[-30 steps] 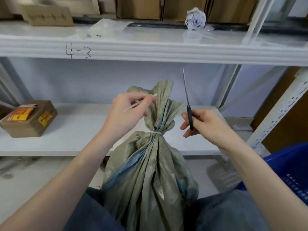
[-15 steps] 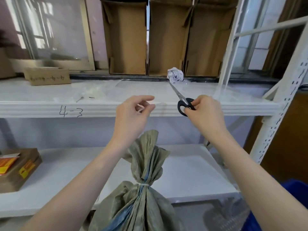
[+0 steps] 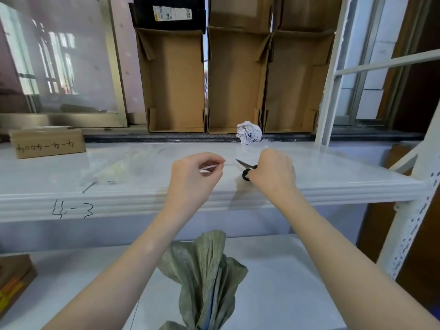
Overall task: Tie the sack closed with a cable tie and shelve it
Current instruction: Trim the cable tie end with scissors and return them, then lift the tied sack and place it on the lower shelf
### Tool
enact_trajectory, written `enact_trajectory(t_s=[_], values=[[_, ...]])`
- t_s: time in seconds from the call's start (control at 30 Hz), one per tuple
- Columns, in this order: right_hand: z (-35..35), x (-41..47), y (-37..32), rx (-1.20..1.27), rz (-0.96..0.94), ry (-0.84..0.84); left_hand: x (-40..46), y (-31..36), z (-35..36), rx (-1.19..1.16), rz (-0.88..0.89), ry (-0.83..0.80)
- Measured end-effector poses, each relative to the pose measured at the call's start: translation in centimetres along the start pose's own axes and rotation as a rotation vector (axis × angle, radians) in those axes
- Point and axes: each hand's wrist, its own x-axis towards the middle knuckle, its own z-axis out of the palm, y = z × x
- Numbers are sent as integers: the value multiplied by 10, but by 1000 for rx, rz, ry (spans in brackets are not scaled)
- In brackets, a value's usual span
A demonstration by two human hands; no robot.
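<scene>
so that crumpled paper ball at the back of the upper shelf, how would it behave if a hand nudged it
The crumpled paper ball looks like thin printed sheet wadded loosely, so it is probably very light and would skid or tumble at a slight push. Its creased, uneven shape suggests it would roll only a little way. It would likely squash rather than break.

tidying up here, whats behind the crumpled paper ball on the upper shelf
Behind the crumpled paper ball stands a row of open cardboard boxes, the middle one directly behind it. The ball hides that box's lower right corner.
</scene>
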Motion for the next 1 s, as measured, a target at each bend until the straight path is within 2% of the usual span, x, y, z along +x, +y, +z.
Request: enact_trajectory(t_s=[0.27, 0.37, 0.43, 0.5, 0.57, 0.67, 0.87, 0.93, 1.0], values=[[18, 4, -19, -77, -49, -65, 3, -14, -3, -50, -102, 21], [15, 0, -21, -78, -108, -16, 2, -11, -5, -91, -131, 6], [8, -4, -20, 1, -206, 77, 2, -6, -6, -122, -136, 1], [-3, -13, -19, 198, -298, 122, 2, 0, -5, -143, -131, -5], [-15, -22, -17, 382, -345, 101, 3, 8, -2, -176, -139, -11], [-26, -28, -7, 483, -359, 89, 3, 19, 8, -242, -147, -23], [-45, -24, 34, 600, -288, 120, 9, 35, 41, -290, -107, -47], [-52, -21, 52, 547, -291, 157, 10, 40, 55, -228, -47, -26], [-58, -18, 74, 451, -306, 270, 10, 46, 71, -105, 60, 3]])
